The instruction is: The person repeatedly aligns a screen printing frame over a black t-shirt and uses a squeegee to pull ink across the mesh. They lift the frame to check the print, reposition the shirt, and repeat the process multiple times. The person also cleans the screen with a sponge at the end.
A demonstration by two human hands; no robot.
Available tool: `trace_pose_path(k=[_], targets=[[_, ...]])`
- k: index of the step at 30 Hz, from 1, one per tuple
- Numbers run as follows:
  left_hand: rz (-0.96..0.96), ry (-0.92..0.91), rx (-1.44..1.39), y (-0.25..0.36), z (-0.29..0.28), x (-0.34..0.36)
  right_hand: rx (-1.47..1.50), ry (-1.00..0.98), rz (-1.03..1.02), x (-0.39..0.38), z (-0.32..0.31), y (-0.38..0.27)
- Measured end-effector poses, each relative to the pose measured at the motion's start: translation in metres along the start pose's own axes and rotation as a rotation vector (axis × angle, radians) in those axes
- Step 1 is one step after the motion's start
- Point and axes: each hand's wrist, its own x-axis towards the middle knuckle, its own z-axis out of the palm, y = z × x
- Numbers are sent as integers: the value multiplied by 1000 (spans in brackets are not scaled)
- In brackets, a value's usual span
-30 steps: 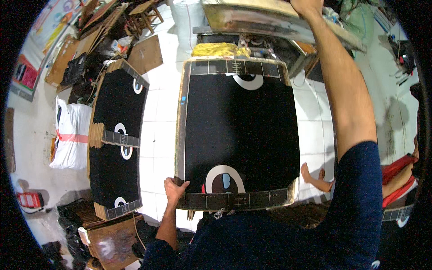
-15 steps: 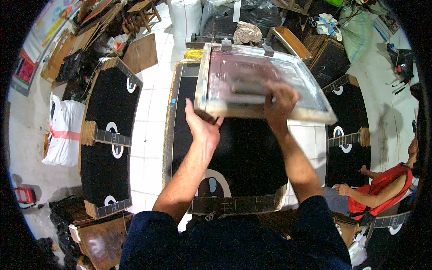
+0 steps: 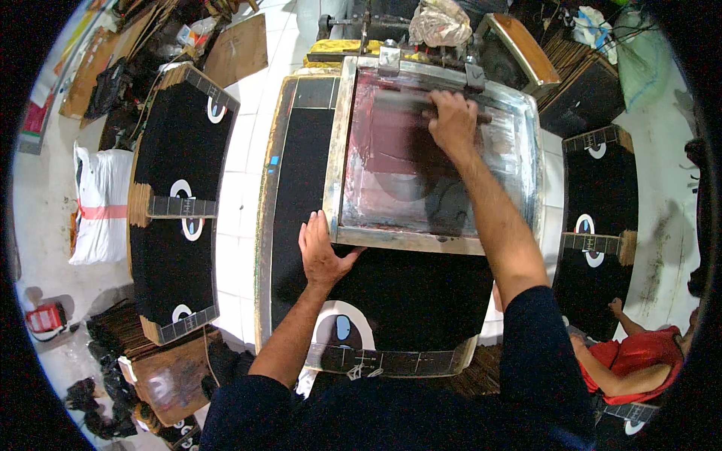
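Observation:
A wooden-framed printing screen [image 3: 410,239], its mesh smeared with dark red and grey ink, lies over a black sheet [image 3: 398,289] printed with a cartoon eye and a grid strip. Near the screen's far end, my right hand [image 3: 454,124] is closed on a squeegee [image 3: 402,99], a dark bar blurred by motion. At the near left corner of the frame is my left hand [image 3: 322,252], its fingers stretched up beside the frame and its thumb along the near edge. Two metal clamps [image 3: 389,60] hold the screen's far side.
Stacks of similar black printed sheets stand on the left [image 3: 177,161] and right [image 3: 598,192]. A person in a red top [image 3: 632,364] is at the lower right. Beyond the screen are a crumpled cloth [image 3: 440,22] and a wooden-topped box [image 3: 524,51]. A white sack [image 3: 103,207] lies at far left.
The screen has come down from a raised tilt onto the black sheet. My left hand has moved nearer with its corner. My right hand has moved the squeegee toward the far end.

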Motion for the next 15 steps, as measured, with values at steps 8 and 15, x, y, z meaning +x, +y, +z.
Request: trace_pose_path(k=[8, 15], targets=[[6, -29, 55, 3, 1, 1, -95, -143, 15, 19, 29, 0], [-1, -89, 54, 1, 0, 0, -38, -179, 10, -75, -20, -28]])
